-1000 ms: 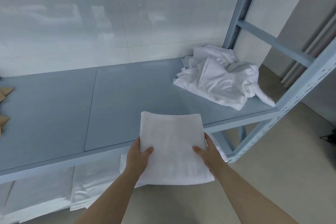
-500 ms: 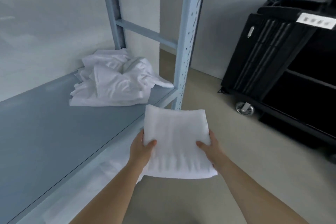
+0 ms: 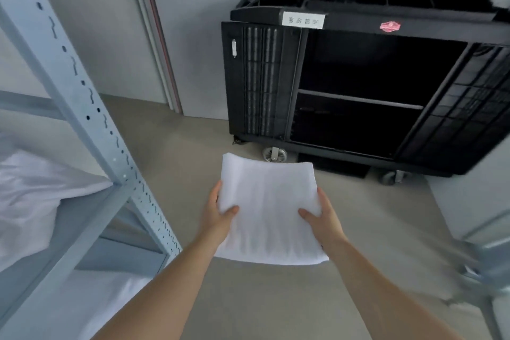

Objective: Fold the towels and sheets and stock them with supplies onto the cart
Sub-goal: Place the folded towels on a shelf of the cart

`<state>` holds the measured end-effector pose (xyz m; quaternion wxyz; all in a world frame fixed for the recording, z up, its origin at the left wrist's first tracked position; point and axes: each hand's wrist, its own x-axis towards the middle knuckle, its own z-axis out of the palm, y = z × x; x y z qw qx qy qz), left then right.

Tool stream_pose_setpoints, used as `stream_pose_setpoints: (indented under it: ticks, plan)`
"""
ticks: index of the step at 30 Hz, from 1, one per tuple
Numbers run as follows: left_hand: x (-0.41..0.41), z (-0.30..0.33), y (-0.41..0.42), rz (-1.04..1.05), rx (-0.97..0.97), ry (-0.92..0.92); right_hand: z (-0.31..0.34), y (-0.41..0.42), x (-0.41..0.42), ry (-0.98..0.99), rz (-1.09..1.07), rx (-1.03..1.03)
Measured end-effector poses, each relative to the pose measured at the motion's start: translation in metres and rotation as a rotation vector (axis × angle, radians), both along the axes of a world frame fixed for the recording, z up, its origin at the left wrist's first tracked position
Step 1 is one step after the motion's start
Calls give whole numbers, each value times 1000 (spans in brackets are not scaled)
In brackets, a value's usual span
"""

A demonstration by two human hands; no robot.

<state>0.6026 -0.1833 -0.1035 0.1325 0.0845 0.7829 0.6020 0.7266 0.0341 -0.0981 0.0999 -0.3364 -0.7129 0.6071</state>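
Note:
A folded white towel point(image 3: 269, 210) is held flat in front of me above the floor. My left hand point(image 3: 218, 215) grips its left edge, thumb on top. My right hand point(image 3: 321, 219) grips its right edge the same way. Ahead stands a black housekeeping cart point(image 3: 358, 25) with open dark shelves point(image 3: 358, 98) and a white label on its top rail. A pile of unfolded white sheets point(image 3: 30, 196) lies on the grey shelf at the left.
A grey-blue metal rack upright point(image 3: 74, 85) stands close at my left, with more white linen point(image 3: 105, 301) on its lower level. A blurred metal frame point(image 3: 485, 257) sits at the right edge. Beige floor point(image 3: 187, 146) lies between me and the cart.
The view has swung right, away from the shelf and toward the cart. Both hands keep the same grip on the folded towel, which has left the shelf edge and now hangs over the floor.

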Motion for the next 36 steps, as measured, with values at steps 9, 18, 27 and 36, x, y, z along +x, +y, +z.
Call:
stream_pose_setpoints:
  ticks: [9, 18, 27, 36]
  plan:
    - [-52, -9, 142, -123, -18, -33, -4, 125, -23, -42, -130, -38]
    - [-151, -26, 257, -214, -53, -42, -19, 228, -106, -80, -229, -40]
    - [-295, -14, 375, -356, -26, -82, -2, 335, -232, -73, -320, 3]
    - [-383, 4, 465, -467, 62, -295, 3, 426, -298, -47, -345, -18]
